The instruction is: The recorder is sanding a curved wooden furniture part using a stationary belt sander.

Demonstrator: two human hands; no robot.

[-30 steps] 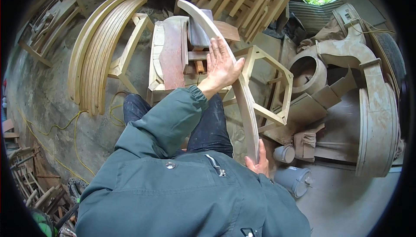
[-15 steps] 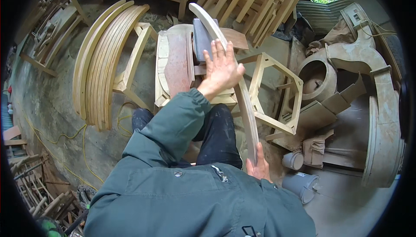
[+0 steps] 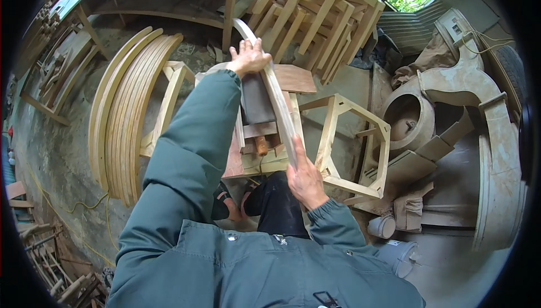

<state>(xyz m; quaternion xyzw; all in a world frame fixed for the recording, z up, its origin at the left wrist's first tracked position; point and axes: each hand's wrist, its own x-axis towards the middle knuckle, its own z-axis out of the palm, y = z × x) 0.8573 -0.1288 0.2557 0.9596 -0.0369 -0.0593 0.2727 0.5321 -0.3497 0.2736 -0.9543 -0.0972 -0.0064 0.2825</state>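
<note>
A pale, curved wooden strip (image 3: 280, 101) runs from beyond my left hand down to my right hand. Near its far end, my left hand (image 3: 248, 59) is closed over it. My right hand (image 3: 307, 179) grips the near end, its forefinger lying along the wood. Beneath and left of the strip is a flat, dark grey surface (image 3: 257, 102), which looks like the belt of an upturned sander. An orange-brown knob (image 3: 261, 146) sticks out at its near end. These stand on a wooden workstand (image 3: 265, 164), partly hidden by my left arm.
Several curved wooden strips (image 3: 128, 111) lean together at left. An angular wooden frame (image 3: 385, 164) stands at right, with more frames (image 3: 321, 21) stacked at the back. Beyond is a large dusty machine (image 3: 501, 128). A yellow cord (image 3: 70, 209) crosses the floor at left.
The strip has slid away from me across the grey surface. My left hand has moved farther out and left, and my right hand has come up from beside my body to mid-view.
</note>
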